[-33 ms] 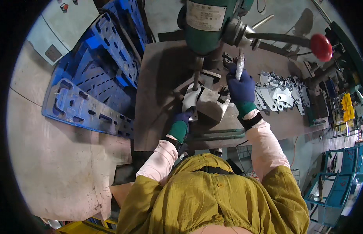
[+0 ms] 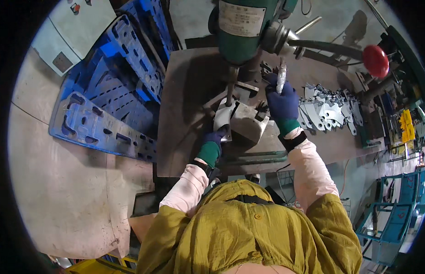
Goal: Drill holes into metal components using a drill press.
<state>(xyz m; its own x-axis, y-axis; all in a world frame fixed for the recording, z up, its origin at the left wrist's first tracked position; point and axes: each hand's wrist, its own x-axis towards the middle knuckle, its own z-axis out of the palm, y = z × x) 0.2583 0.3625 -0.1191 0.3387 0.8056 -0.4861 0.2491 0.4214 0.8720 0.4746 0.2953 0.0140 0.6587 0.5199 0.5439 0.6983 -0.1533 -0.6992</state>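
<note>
while the left hand (image 2: 213, 138) is down at the near end of a pale metal piece (image 2: 222, 118), its thumb is pressed on top, so that grip is narrow and holding the piece, though most of the fingers are hidden. the piece sits right under the spindle (image 2: 231, 84) of a green drill press (image 2: 238, 48), and honestly i can't tell if the tip is touching it or just above. there's a chunky metal block (image 2: 250, 122) just to the right of it.

right hand (image 2: 283, 101) is up past the block, grip closed round a handle wrapped in something shiny (image 2: 281, 77). both hands are in dark blue gloves with green cuffs. a longer lever with a red knob (image 2: 376, 60) sticks out to the right, nobody's touching that one.

on the brown counter (image 2: 185, 98), right of the right hand, there's a messy pile of flat silver parts (image 2: 329, 113), lots with holes in them. blue pallets (image 2: 102, 125) stand left of the counter, and a teal rack (image 2: 393, 219) is off to the lower right.
</note>
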